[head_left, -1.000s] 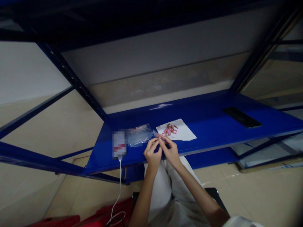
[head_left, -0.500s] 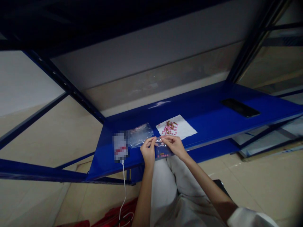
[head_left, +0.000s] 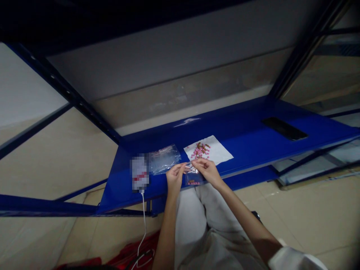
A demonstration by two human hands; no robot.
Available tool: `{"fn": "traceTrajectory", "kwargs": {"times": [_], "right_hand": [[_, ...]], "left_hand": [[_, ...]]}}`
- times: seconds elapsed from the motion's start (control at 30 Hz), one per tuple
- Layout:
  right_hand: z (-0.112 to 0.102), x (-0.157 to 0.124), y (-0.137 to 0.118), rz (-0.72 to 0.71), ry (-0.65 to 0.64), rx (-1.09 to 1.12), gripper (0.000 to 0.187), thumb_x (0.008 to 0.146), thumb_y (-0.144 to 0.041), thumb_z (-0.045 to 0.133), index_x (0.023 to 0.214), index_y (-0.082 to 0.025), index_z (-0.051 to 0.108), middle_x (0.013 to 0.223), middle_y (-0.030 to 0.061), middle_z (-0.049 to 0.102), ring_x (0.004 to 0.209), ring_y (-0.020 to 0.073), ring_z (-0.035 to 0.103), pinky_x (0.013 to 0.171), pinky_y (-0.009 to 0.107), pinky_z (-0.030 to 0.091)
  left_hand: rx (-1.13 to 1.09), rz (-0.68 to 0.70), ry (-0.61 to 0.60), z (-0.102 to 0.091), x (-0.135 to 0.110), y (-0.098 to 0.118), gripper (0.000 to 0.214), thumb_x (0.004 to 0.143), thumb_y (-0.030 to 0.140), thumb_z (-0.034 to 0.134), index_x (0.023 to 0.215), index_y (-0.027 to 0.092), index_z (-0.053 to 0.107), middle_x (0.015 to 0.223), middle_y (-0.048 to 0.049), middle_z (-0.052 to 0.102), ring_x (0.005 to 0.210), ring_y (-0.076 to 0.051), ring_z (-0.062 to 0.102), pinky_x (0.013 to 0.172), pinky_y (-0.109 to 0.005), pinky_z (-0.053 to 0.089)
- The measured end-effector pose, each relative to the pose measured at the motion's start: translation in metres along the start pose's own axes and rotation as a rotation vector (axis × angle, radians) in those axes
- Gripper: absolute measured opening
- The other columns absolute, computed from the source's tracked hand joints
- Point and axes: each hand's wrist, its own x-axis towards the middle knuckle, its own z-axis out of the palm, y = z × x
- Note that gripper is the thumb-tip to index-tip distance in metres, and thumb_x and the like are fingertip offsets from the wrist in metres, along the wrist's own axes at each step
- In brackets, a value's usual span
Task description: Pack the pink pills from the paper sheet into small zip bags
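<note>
Head view: fingertips of left hand (head_left: 174, 178) and right hand (head_left: 206, 171) pinch a clear bag (head_left: 193, 176) (pills (head_left: 192, 182) inside, probably).

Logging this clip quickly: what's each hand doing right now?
Left hand: closed, pinching the top of a small plastic bag.
Right hand: closed, pinching the same bag.

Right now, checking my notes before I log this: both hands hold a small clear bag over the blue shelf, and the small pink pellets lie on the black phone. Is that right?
No: the small pink pellets lie on the white paper, not on the black phone, as the head view shows. The left hand and right hand do hold the small clear bag over the blue shelf.
</note>
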Motion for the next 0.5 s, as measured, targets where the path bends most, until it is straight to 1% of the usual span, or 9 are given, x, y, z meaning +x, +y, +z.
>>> {"fn": "traceTrajectory", "kwargs": {"times": [0.07, 0.13, 0.37, 0.5], "right_hand": [[-0.001, 0.000, -0.001, 0.012, -0.049, -0.001, 0.032, 0.066, -0.047, 0.066, 0.077, -0.017, 0.069, 0.076, 0.0057, 0.071, 0.069, 0.0200, 0.066, 0.063, 0.030, 0.052], [-0.002, 0.000, 0.000, 0.027, -0.061, -0.005, 0.032, 0.066, -0.047, 0.066, 0.075, -0.017, 0.067, 0.074, 0.0059, 0.070, 0.067, 0.0197, 0.065, 0.060, 0.029, 0.051], [0.004, -0.001, 0.003, 0.015, -0.015, -0.054, 0.031, 0.068, -0.047, 0.064, 0.070, -0.016, 0.062, 0.058, 0.0016, 0.063, 0.049, 0.0137, 0.056, 0.045, 0.023, 0.042], [0.006, -0.002, 0.003, -0.003, 0.012, -0.042, 0.032, 0.068, -0.048, 0.064, 0.067, -0.017, 0.059, 0.053, 0.0000, 0.059, 0.045, 0.0127, 0.053, 0.044, 0.023, 0.041]], "left_hand": [[0.015, 0.028, -0.003, 0.000, 0.000, -0.001, 0.022, 0.072, 0.035, 0.062, 0.074, 0.013, 0.065, 0.066, -0.0043, 0.069, 0.060, -0.015, 0.064, 0.055, -0.024, 0.047], [0.034, 0.053, -0.007, -0.001, -0.001, -0.003, 0.021, 0.073, 0.035, 0.061, 0.072, 0.013, 0.064, 0.064, -0.0036, 0.069, 0.060, -0.015, 0.064, 0.055, -0.023, 0.047], [0.071, 0.089, 0.006, -0.002, -0.002, -0.010, 0.021, 0.076, 0.033, 0.058, 0.072, 0.013, 0.063, 0.063, -0.0033, 0.067, 0.060, -0.014, 0.063, 0.056, -0.023, 0.047], [0.045, 0.065, -0.015, -0.001, -0.002, -0.008, 0.020, 0.074, 0.032, 0.060, 0.073, 0.013, 0.064, 0.064, -0.0029, 0.067, 0.059, -0.014, 0.063, 0.055, -0.022, 0.048]]}}
